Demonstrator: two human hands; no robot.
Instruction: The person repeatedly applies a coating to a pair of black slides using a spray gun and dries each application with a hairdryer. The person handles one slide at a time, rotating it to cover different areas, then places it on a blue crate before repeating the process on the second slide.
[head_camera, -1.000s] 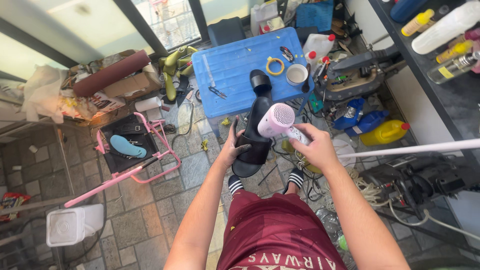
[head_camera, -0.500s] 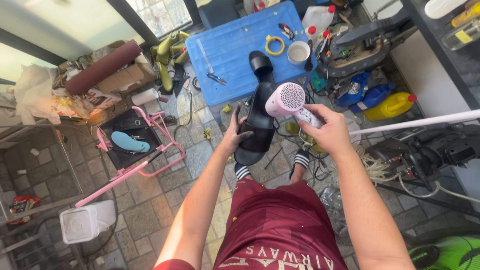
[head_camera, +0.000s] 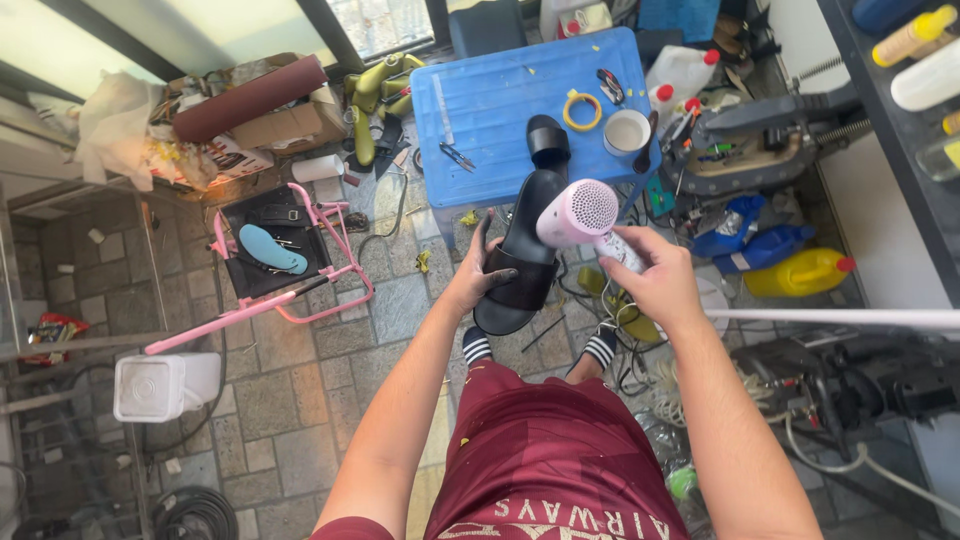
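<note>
At frame centre a black slide (head_camera: 520, 250) is gripped at its lower end by the left hand (head_camera: 478, 275), while a pink dryer (head_camera: 580, 215) is clasped by the right hand (head_camera: 655, 280). Heating of the slide appears to be in hand; the nozzle would next be kept close alongside it. The slide's long axis runs lower left to upper right, its far end pointed toward the blue table (head_camera: 490, 110), where 1 more slide (head_camera: 548, 140) lies
</note>
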